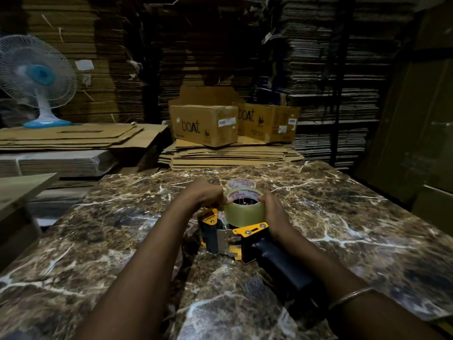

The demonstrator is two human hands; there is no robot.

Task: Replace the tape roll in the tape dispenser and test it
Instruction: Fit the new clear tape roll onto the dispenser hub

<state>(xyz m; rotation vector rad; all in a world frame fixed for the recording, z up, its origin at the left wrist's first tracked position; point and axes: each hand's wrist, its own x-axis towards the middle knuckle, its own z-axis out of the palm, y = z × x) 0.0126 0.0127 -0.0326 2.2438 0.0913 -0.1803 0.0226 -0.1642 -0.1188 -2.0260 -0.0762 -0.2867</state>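
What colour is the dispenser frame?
Yellow-orange, with a black handle; the tape dispenser shows best in the head view, the only one.

We count two tape rolls: one clear roll [244, 209] held over the dispenser and a second roll [241, 184] just behind it on the surface [343, 217]. We see one yellow and black tape dispenser [235, 238]. We count two hands, the left hand [204, 193] and the right hand [273, 212], one bangle [350, 297], two printed cardboard boxes [204, 125] [268, 121], and one fan [36, 79].
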